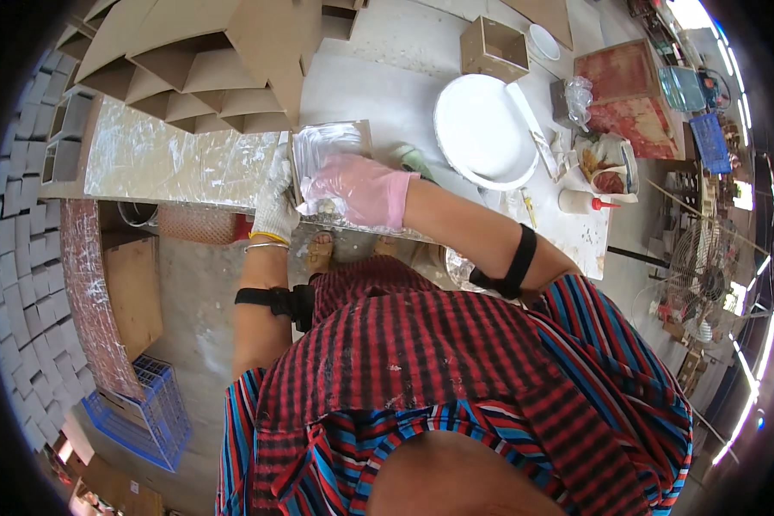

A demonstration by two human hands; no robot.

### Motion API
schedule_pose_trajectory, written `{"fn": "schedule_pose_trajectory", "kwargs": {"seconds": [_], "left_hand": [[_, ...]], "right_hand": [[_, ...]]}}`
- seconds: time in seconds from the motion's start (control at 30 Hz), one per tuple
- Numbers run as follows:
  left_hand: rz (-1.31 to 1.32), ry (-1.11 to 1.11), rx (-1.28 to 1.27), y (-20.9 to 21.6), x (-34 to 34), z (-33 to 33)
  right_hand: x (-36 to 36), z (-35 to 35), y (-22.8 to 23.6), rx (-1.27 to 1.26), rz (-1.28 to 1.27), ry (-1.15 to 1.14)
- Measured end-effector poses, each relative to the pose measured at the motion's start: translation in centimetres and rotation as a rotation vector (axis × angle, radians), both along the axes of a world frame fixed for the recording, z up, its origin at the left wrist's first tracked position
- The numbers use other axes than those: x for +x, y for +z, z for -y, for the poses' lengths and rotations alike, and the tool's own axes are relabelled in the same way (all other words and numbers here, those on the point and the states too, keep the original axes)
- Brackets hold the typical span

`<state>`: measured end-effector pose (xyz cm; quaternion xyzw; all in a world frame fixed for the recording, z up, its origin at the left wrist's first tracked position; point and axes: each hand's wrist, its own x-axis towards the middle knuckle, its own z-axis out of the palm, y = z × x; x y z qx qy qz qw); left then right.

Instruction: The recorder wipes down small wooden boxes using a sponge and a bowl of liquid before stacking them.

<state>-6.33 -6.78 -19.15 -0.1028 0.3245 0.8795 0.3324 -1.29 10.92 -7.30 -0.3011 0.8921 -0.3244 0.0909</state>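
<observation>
A brown fibreboard piece (363,129), its face smeared with wet white paste, lies at the bench's near edge; whether it is a flat panel or a box I cannot tell. My left hand (277,196), in a white knitted glove, grips its left side. Over the lower part of the piece, my right hand (357,185) is curled inside a pink plastic covering with white smears. Anything within its fingers is hidden. Just beyond the right wrist lies a greenish cloth-like thing (414,162). Farther right sits a round white tub (483,129) of white paste.
Stacked brown compartment boxes (206,73) rise at the back left. A white scraper (529,116) leans on the tub's rim. At the right are a red-tipped glue bottle (578,202), a small open box (495,48) and a red-stained box (628,99). A blue crate (150,413) stands on the floor.
</observation>
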Motion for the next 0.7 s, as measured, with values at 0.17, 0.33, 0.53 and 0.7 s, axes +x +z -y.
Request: {"fn": "schedule_pose_trajectory", "kwargs": {"seconds": [0.17, 0.33, 0.53, 0.7], "left_hand": [[0.166, 0.069, -0.125, -0.2, -0.2, 0.1], [0.067, 0.025, -0.024, -1.0, 0.1, 0.1], [0.037, 0.071, -0.071, -1.0, 0.0, -0.4], [0.075, 0.063, -0.137, -1.2, -0.1, -0.4]], "right_hand": [[-1.6, 0.3, 1.8, 0.200, 0.074, -0.028], [-0.2, -0.1, 2.7, 0.155, 0.138, 0.048], [-3.8, -1.6, 0.5, -0.071, -0.050, -0.122], [-3.8, 1.3, -0.8, -0.100, -0.023, -0.200]]}}
